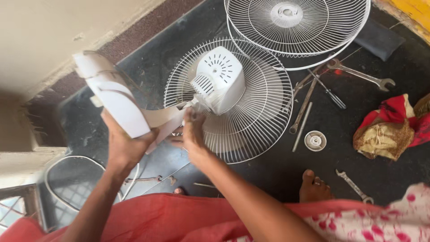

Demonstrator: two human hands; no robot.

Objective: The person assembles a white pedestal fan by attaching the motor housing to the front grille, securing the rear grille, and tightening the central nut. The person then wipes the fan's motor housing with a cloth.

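Observation:
My left hand (122, 145) grips the white fan stand (117, 97), which is lifted and tilted toward the wall. My right hand (192, 134) holds the neck where the stand joins the white motor housing (220, 78). The motor housing sits on the rear wire guard (255, 121), which lies on the dark floor. A second wire guard (313, 36) lies farther off, partly overlapping the first.
Several spanners (363, 76) and a screwdriver (329, 92) lie right of the guards, with a round white cap (315, 140). A red and yellow cloth (392, 127) lies at far right. My foot (313, 186) rests near a small spanner (356, 187). A wall runs along the left.

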